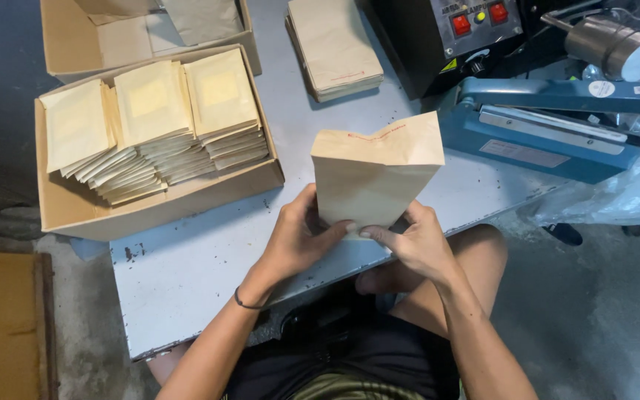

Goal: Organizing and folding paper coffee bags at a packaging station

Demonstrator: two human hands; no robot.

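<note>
Holding a filled kraft paper pouch [373,178] upright at the near edge of the grey worktable [187,274]. At far left, a cardboard box [75,215] carries three rows of flat finished pouches [150,126]. Left hand [298,241] and right hand [412,241] pinch the pouch's lower corners, fingers closed on the paper, thumbs nearly meeting at its base. An even grip on both sides likely keeps the top edge level. A blue impulse heat sealer [550,126] stands at right.
</note>
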